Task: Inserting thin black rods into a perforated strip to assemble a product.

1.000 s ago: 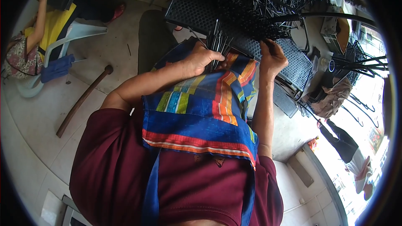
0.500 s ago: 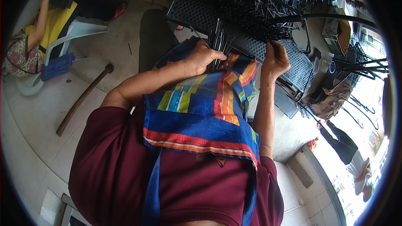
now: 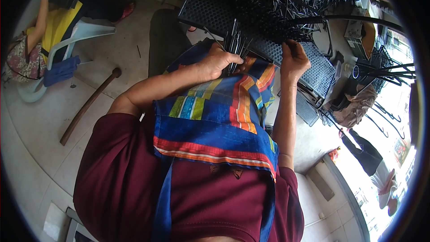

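Shifted slightly rightward since the earlier frame is the right hand (image 3: 296, 60), upper right of centre; its fingertips are drawn together beside dark slender pieces (image 3: 264, 18) on a perforated tray (image 3: 320, 76), contents indiscernible. At upper centre, a rod bundle (image 3: 234, 40) remains gripped in the left hand (image 3: 218, 62).

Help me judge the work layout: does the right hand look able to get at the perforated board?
Probably yes: the right hand is at the perforated board, nothing visible blocks the board's exposed right end, and the left hand, holding dark rods, is clear of it.
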Demonstrator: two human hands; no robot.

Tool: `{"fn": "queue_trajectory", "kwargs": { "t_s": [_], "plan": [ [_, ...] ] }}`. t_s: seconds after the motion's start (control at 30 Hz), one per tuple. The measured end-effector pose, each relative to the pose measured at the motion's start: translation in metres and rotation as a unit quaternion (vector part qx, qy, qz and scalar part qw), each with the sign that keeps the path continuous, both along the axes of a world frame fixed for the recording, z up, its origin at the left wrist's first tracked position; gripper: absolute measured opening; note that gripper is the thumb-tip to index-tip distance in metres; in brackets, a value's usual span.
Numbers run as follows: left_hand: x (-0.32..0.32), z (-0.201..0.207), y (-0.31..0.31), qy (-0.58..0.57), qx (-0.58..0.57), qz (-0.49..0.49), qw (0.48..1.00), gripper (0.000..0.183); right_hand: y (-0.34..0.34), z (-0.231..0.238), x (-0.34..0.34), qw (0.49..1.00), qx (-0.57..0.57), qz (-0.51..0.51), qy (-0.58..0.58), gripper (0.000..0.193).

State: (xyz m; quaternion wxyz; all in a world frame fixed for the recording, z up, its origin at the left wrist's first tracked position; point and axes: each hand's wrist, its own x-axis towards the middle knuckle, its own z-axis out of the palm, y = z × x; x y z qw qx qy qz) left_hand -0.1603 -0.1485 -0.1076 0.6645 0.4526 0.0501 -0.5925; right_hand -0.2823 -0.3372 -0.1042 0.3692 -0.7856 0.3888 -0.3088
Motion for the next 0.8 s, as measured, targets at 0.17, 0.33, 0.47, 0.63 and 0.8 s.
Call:
{"fn": "queue_trajectory", "kwargs": {
  "t_s": [0.17, 0.33, 0.47, 0.63, 0.8],
  "plan": [
    [0.001, 0.000, 0.000, 0.016, 0.018, 0.001, 1.000, 0.016, 0.001, 0.004, 0.002, 0.999, -0.033, 0.019, 0.021, 0.015],
    [0.001, 0.003, 0.001, -0.002, -0.001, -0.003, 1.000, 0.015, 0.005, 0.011, 0.006, 1.000, 0.013, 0.002, 0.020, 0.017],
    [0.001, 0.000, 0.001, -0.003, -0.004, -0.003, 1.000, 0.016, 0.003, 0.012, 0.004, 0.999, 0.000, 0.030, 0.039, 0.018],
    [0.000, -0.002, 0.001, 0.002, -0.022, 0.001, 1.000, 0.018, 0.003, 0.004, 0.006, 1.000, -0.016, 0.023, 0.003, 0.017],
    [0.002, -0.002, 0.002, 0.010, -0.004, -0.010, 1.000, 0.020, -0.001, 0.001, -0.002, 1.000, -0.002, 0.005, 0.017, 0.018]
  ]
}}
